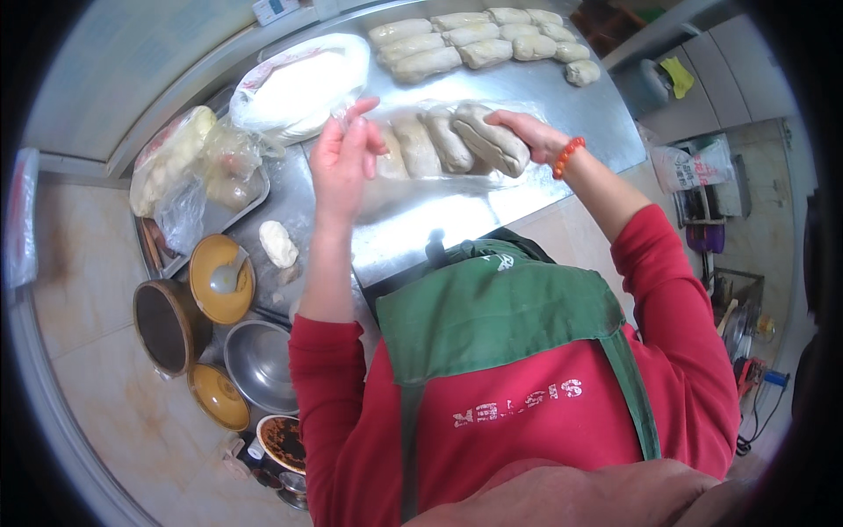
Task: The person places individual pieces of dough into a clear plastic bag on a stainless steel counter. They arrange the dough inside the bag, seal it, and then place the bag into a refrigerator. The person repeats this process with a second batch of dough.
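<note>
Before me, a row of several pale dough rolls (pixel 416 146) lies on clear plastic film (pixel 537 113) over a metal worktop (pixel 421 227). My right hand (pixel 530 135), with an orange bead bracelet at the wrist, grips the right-hand dough roll (pixel 490 139), which leans tilted against its neighbour. At the left end of the row my left hand (pixel 346 151) is raised with bent fingers. A bit of clear plastic shows by its fingertips; whether they pinch it is unclear. Behind that hand stands a plastic bag of white flour (pixel 299 82).
More dough rolls (pixel 484 39) lie in rows at the far edge. To the left are a tray (pixel 253 201) with bagged dough (pixel 174 155), a small dough lump (pixel 278 244), a yellow bowl with a ladle (pixel 220 300), a brown pot (pixel 164 329) and a steel bowl (pixel 260 362).
</note>
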A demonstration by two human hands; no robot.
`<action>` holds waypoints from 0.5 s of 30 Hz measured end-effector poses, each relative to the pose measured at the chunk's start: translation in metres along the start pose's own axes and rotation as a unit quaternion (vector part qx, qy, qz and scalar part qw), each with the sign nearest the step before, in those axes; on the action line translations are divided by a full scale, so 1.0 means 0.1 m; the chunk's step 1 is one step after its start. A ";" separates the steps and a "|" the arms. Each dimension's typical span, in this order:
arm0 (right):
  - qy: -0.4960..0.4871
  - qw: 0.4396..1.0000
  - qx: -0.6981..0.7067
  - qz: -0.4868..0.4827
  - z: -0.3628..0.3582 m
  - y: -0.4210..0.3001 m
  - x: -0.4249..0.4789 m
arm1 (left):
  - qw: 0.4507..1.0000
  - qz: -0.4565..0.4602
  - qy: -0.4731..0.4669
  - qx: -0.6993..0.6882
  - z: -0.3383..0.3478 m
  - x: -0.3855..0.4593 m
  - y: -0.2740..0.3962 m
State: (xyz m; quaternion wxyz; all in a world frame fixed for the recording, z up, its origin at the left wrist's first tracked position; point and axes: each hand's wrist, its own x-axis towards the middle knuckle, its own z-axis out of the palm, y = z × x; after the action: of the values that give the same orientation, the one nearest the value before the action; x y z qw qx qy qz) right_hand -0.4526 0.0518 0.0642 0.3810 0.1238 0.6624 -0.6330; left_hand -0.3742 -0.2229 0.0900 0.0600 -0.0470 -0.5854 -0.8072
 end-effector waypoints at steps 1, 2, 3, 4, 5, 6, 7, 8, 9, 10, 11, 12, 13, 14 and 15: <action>0.019 0.999 -0.032 0.002 0.00 -0.05 0.02 | 1.000 -0.009 -0.019 0.002 -0.04 0.00 0.02; 0.037 0.997 -0.065 0.004 -0.01 -0.09 0.06 | 0.999 -0.017 -0.038 0.004 -0.07 0.00 0.03; 0.056 0.994 -0.098 0.006 -0.05 -0.14 0.10 | 0.998 -0.025 -0.057 0.005 -0.11 0.02 0.04; 0.048 0.994 -0.096 -0.016 -0.13 -0.11 0.15 | 0.997 -0.030 -0.062 0.029 -0.12 0.01 0.06; 0.091 0.982 -0.161 -0.031 -0.13 -0.07 0.17 | 0.996 -0.033 -0.075 0.031 -0.15 0.00 0.06; 0.124 0.964 -0.229 -0.049 -0.04 -0.05 0.21 | 0.996 -0.036 -0.079 0.038 -0.20 -0.02 0.07; 0.165 0.940 -0.291 -0.061 0.02 -0.01 0.22 | 0.994 -0.042 -0.092 0.039 -0.23 -0.02 0.05; 0.177 0.915 -0.352 -0.083 0.07 0.03 0.27 | 0.991 -0.046 -0.112 0.057 -0.25 0.00 0.05; 0.181 0.908 -0.364 -0.097 0.11 0.08 0.39 | 0.990 -0.062 -0.102 0.073 -0.25 0.02 0.08; 0.148 0.933 -0.315 -0.093 0.07 0.14 0.41 | 0.989 -0.078 -0.092 0.089 -0.24 0.04 0.14; 0.115 0.953 -0.265 -0.088 0.03 0.21 0.40 | 0.986 -0.094 -0.083 0.105 -0.24 0.07 0.17; 0.083 0.957 -0.260 -0.099 0.10 0.18 0.37 | 0.983 -0.037 0.049 0.170 -0.34 0.13 0.14; 0.064 0.960 -0.252 -0.106 0.11 0.13 0.26 | 0.959 0.020 0.167 0.227 -0.39 0.21 0.10; 0.046 0.962 -0.242 -0.114 0.11 0.13 0.21 | 0.963 0.036 0.193 0.184 -0.45 0.26 0.15; 0.110 0.943 -0.284 -0.131 0.13 0.19 0.27 | 0.966 0.051 0.212 0.138 -0.40 0.33 0.25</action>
State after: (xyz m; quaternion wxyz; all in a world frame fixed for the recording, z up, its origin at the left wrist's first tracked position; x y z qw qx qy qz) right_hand -0.4541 0.0348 0.0336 0.2385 -0.0085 0.8632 -0.4449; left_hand -0.4031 -0.2704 0.1060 0.2298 0.1039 -0.6617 -0.7061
